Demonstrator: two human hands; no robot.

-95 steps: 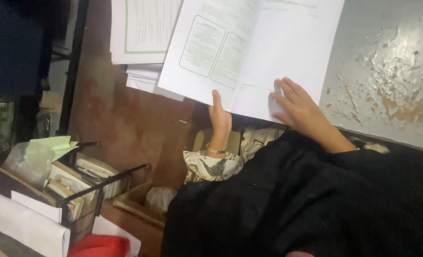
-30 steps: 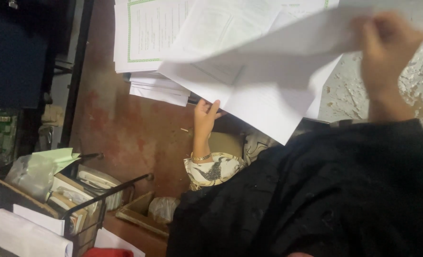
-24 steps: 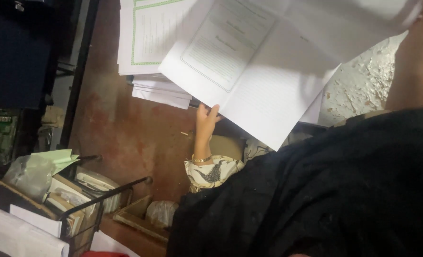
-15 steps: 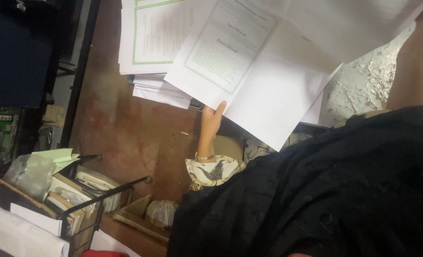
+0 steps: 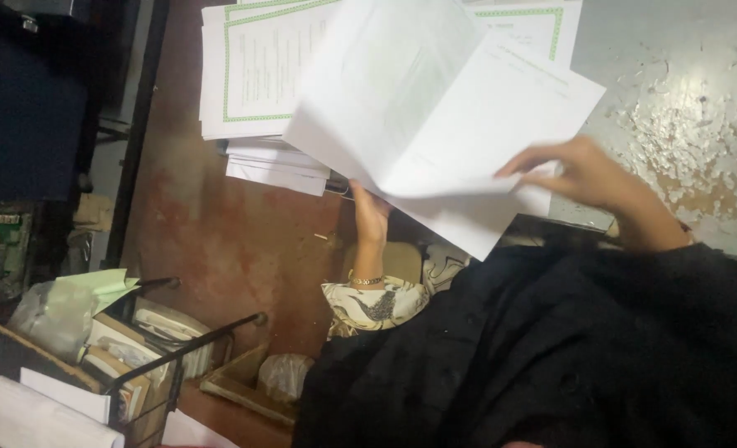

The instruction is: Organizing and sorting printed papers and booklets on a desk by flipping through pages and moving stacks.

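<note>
item: folded white sheet (image 5: 435,108), raised over the green-bordered paper stack (image 5: 256,70). i had my left hand (image 5: 370,217) gripping its near lower edge from beneath; my right hand (image 5: 580,170) lay at its right edge, fingers spread loose, whether pinching i couldn't tell.

Your work surface is a grey table (image 5: 675,50) with flaking, pitted paint at its right side. On it lies a stack of white sheets with green borders (image 5: 256,75), squared at the left, its lower edge overhanging the table's near rim.
</note>
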